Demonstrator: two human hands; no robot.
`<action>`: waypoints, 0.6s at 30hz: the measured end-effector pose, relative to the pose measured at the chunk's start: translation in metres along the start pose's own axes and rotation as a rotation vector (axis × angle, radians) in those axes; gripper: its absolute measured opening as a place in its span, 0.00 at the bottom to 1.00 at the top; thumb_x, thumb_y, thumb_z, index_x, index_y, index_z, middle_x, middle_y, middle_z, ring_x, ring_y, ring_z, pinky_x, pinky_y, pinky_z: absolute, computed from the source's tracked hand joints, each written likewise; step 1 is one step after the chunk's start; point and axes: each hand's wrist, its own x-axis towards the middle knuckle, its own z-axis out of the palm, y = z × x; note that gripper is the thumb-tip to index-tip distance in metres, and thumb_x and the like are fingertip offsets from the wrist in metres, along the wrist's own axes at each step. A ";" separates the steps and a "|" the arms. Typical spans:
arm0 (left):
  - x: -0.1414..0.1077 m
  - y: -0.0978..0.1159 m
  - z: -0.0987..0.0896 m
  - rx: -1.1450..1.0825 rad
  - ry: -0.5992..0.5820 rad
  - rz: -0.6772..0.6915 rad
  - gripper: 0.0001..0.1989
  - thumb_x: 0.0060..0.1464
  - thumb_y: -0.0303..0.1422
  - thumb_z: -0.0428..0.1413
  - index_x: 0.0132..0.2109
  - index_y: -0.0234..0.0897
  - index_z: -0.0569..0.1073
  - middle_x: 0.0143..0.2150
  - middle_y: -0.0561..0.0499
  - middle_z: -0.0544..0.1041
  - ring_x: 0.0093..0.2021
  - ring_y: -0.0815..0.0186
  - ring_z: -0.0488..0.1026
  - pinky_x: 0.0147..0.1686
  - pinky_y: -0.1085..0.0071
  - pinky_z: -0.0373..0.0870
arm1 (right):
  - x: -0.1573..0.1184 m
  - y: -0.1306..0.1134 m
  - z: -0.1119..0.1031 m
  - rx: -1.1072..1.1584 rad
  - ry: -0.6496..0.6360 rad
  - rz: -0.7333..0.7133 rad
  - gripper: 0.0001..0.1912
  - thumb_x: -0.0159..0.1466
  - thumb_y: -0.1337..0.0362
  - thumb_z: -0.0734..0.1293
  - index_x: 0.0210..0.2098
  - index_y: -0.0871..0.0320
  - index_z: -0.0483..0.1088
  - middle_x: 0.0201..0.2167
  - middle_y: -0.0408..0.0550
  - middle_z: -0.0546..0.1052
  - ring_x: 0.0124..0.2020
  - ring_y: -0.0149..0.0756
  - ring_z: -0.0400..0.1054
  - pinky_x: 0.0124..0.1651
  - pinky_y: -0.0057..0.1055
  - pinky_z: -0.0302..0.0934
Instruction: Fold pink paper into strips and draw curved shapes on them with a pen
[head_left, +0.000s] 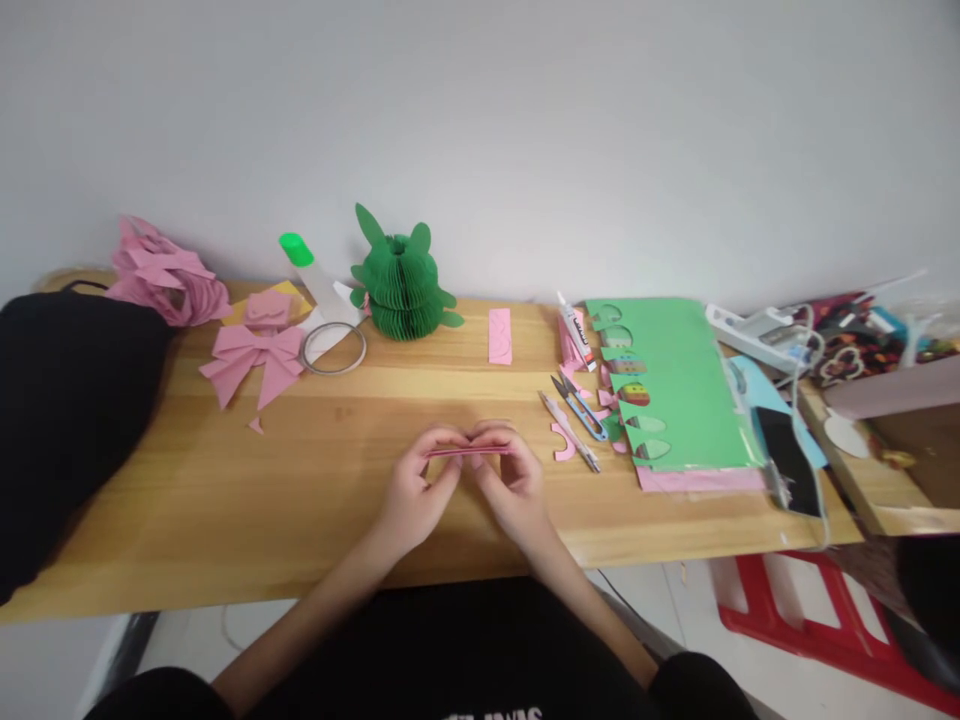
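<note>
Between my two hands, above the front middle of the wooden table, is a thin layered piece of pink paper, seen nearly edge-on. My left hand pinches its left half, thumb below and fingers over the top. The right half is gripped the same way by my right hand. To the right lie a pen, blue-handled thread snips and a curved pink paper scrap. A pink paper rectangle with drawn curves lies farther back.
At the back stands a green honeycomb paper figure. Leftward are a pink paper bow, a tape roll, a green-capped glue stick and a black bag. Rightward are a glue tube, green sheets and a phone.
</note>
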 end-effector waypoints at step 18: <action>0.002 -0.011 -0.003 0.059 -0.005 -0.253 0.13 0.51 0.38 0.58 0.42 0.37 0.71 0.44 0.42 0.78 0.50 0.53 0.74 0.56 0.50 0.66 | -0.005 0.014 0.006 -0.206 0.043 0.136 0.08 0.60 0.66 0.65 0.40 0.54 0.72 0.38 0.49 0.79 0.40 0.41 0.73 0.47 0.40 0.67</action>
